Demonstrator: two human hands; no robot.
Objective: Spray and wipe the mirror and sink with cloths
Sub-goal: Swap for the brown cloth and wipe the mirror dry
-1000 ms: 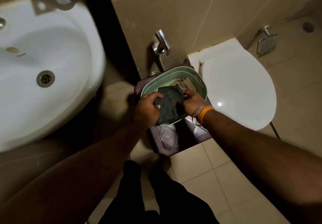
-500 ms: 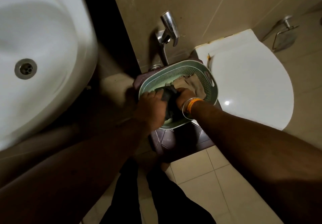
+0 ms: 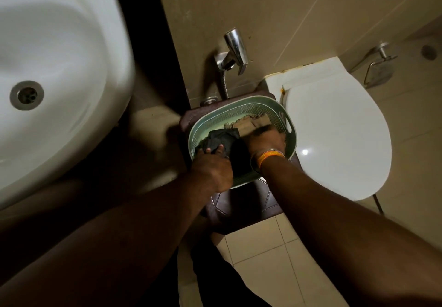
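A pale green basket (image 3: 241,109) stands on a dark brown stool (image 3: 241,207) between the white sink (image 3: 59,72) and the toilet. Inside it lie a dark grey cloth (image 3: 221,139) and a tan cloth (image 3: 251,122). My left hand (image 3: 211,169) grips the near edge of the dark cloth, fingers curled into it. My right hand (image 3: 263,140), with an orange band at the wrist, lies over the tan cloth beside the dark one; its fingertips are hidden, so its hold is unclear. No mirror or spray bottle is in view.
A closed white toilet lid (image 3: 334,134) sits right of the basket. A chrome hand sprayer (image 3: 235,49) hangs on the tiled wall above it, and a paper holder (image 3: 380,67) at far right. My dark trouser legs (image 3: 215,271) stand on beige floor tiles below.
Both hands have pushed the dark cloth down into the basket. My right hand has slid from the dark cloth onto the tan one. The view has shifted slightly.
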